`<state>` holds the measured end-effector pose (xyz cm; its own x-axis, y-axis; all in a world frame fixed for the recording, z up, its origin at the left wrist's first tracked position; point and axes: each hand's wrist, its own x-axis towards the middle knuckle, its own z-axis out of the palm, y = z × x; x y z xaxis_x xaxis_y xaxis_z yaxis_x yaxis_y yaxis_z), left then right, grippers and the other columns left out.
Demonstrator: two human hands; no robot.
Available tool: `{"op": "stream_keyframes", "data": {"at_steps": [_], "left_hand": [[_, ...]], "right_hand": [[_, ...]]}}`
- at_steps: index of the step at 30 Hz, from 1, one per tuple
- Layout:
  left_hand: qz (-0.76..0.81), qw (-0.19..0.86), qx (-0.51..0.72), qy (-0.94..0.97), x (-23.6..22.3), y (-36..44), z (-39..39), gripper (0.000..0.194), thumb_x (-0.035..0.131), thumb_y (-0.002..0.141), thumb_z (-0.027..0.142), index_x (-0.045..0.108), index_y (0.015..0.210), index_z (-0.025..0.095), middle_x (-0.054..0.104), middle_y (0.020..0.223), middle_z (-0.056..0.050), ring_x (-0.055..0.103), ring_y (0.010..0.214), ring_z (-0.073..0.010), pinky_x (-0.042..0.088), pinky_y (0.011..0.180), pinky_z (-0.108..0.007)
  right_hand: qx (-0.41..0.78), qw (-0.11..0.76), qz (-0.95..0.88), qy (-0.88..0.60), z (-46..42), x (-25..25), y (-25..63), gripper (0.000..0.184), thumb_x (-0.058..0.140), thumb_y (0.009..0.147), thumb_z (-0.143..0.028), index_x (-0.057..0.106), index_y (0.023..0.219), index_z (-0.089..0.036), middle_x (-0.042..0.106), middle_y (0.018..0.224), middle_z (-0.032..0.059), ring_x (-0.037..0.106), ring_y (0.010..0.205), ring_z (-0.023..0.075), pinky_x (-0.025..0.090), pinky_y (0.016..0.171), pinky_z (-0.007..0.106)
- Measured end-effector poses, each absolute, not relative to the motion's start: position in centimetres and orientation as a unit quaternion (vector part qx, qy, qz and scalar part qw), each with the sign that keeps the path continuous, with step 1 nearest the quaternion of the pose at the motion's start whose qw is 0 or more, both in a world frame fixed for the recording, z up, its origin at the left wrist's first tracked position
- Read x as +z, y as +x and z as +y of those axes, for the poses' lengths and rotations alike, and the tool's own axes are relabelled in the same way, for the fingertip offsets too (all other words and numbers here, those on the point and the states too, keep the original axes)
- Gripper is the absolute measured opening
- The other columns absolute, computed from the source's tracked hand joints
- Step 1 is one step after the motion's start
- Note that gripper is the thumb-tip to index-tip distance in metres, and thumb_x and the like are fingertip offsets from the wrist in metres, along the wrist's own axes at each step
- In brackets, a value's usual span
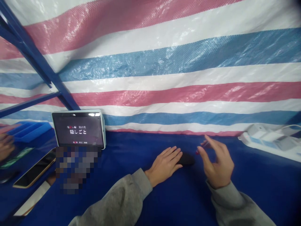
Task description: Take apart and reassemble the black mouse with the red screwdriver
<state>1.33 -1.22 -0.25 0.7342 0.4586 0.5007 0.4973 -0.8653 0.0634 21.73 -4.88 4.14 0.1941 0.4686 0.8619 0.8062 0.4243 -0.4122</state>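
Observation:
A dark, rounded object (187, 159), possibly a computer mouse, lies on the blue tabletop (164, 201). My left hand (166, 164) rests palm down beside it, fingers stretched out, with the fingertips and thumb at its left edge; whether they press on it I cannot tell. To the right of that object, my right hand (218, 161) is raised with thumb and index finger bent toward each other. Between them is a small, partly clear piece with red on it (198, 151), too blurred to name.
A tablet (80, 130) stands at the back left, its screen lit. Nearer lie a phone (35, 168) and a green strip (18, 158). A blue tray (33, 130) and another person's hand (6, 146) are far left. A white power strip (270, 146) with plugs sits right, below striped sheeting (176, 94).

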Motion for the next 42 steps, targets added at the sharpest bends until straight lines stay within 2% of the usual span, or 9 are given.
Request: {"op": "stream_keyframes", "data": {"at_steps": [6, 12, 18, 23, 27, 32, 35, 38, 42], "left_hand": [[-0.254, 0.024, -0.267, -0.929, -0.25, 1.33, -1.22, 0.045, 0.043, 0.104, 0.04, 0.05, 0.139, 0.013, 0.054, 0.145, -0.01, 0.045, 0.14, -0.0225, 0.041, 0.117, -0.041], [-0.249, 0.023, -0.284, -0.926, -0.25, 1.35, -1.2, 0.045, 0.042, 0.104, 0.041, 0.052, 0.137, 0.012, 0.057, 0.142, -0.01, 0.049, 0.137, -0.023, 0.043, 0.116, -0.041], [-0.266, -0.036, -0.276, -0.923, 0.25, 1.3, -1.33, 0.036, 0.05, 0.101, 0.041, 0.056, 0.126, 0.015, 0.057, 0.142, -0.011, 0.048, 0.138, -0.0216, 0.04, 0.118, -0.04], [-0.274, -0.06, -0.27, -0.921, 0.41, 1.26, -1.38, 0.037, 0.055, 0.099, 0.041, 0.053, 0.126, 0.016, 0.059, 0.139, -0.011, 0.047, 0.138, -0.0219, 0.041, 0.117, -0.042], [-0.274, -0.08, -0.285, -0.915, 0.25, 1.24, -1.36, 0.043, 0.056, 0.099, 0.041, 0.048, 0.133, 0.015, 0.064, 0.133, -0.011, 0.049, 0.137, -0.0218, 0.04, 0.117, -0.042], [-0.271, -0.091, -0.287, -0.914, -0.09, 1.24, -1.21, 0.04, 0.056, 0.099, 0.042, 0.05, 0.128, 0.016, 0.059, 0.14, -0.011, 0.047, 0.139, -0.0219, 0.039, 0.118, -0.042], [-0.271, -0.098, -0.295, -0.911, -0.18, 1.24, -1.18, 0.037, 0.056, 0.098, 0.042, 0.052, 0.124, 0.016, 0.058, 0.14, -0.011, 0.048, 0.138, -0.0218, 0.039, 0.118, -0.041], [-0.263, -0.096, -0.301, -0.912, -0.05, 1.19, -1.24, 0.035, 0.058, 0.098, 0.041, 0.053, 0.121, 0.016, 0.058, 0.141, -0.011, 0.046, 0.139, -0.0214, 0.039, 0.119, -0.04], [-0.264, -0.086, -0.291, -0.916, 0.24, 1.13, -1.31, 0.033, 0.06, 0.097, 0.038, 0.054, 0.12, 0.016, 0.059, 0.14, -0.011, 0.045, 0.14, -0.0208, 0.039, 0.119, -0.039]], "right_hand": [[-0.089, 0.58, -0.642, -0.494, -5.06, 4.0, 21.7, 0.048, 0.056, 0.093, -0.019, 0.053, 0.14, -0.023, 0.071, 0.11, 0.0099, 0.069, 0.094, 0.0221, 0.055, 0.088, 0.042], [-0.167, 0.589, -0.595, -0.521, -4.95, 4.36, 21.65, 0.041, 0.066, 0.088, -0.023, 0.063, 0.129, -0.021, 0.07, 0.096, 0.0088, 0.067, 0.083, 0.0205, 0.056, 0.081, 0.038], [-0.092, 0.58, -0.642, -0.493, -5.16, 4.3, 21.51, 0.044, 0.052, 0.095, -0.021, 0.054, 0.139, -0.022, 0.07, 0.109, 0.0116, 0.068, 0.094, 0.0231, 0.056, 0.085, 0.043], [-0.14, 0.578, -0.617, -0.516, -5.04, 4.22, 21.62, 0.042, 0.063, 0.089, -0.023, 0.061, 0.131, -0.021, 0.067, 0.098, 0.0098, 0.066, 0.086, 0.0207, 0.056, 0.083, 0.04], [-0.134, 0.571, -0.643, -0.493, -5.04, 4.5, 21.5, 0.046, 0.057, 0.092, -0.019, 0.055, 0.138, -0.022, 0.069, 0.101, 0.0101, 0.066, 0.09, 0.0215, 0.056, 0.084, 0.04], [-0.178, 0.582, -0.616, -0.5, -5.2, 4.89, 21.23, 0.038, 0.064, 0.089, -0.021, 0.065, 0.126, -0.024, 0.07, 0.097, 0.0079, 0.068, 0.088, 0.021, 0.057, 0.081, 0.037], [-0.152, 0.594, -0.625, -0.483, -5.33, 4.89, 21.22, 0.043, 0.059, 0.091, -0.016, 0.06, 0.133, -0.024, 0.071, 0.098, 0.0077, 0.068, 0.086, 0.0195, 0.057, 0.079, 0.036], [-0.109, 0.579, -0.641, -0.491, -5.29, 4.73, 21.31, 0.043, 0.057, 0.093, -0.021, 0.057, 0.136, -0.023, 0.071, 0.104, 0.0095, 0.068, 0.09, 0.0209, 0.058, 0.082, 0.039], [-0.136, 0.575, -0.622, -0.514, -5.14, 4.51, 21.34, 0.038, 0.063, 0.09, -0.027, 0.063, 0.128, -0.022, 0.069, 0.098, 0.0092, 0.067, 0.088, 0.0212, 0.057, 0.083, 0.039]]}}
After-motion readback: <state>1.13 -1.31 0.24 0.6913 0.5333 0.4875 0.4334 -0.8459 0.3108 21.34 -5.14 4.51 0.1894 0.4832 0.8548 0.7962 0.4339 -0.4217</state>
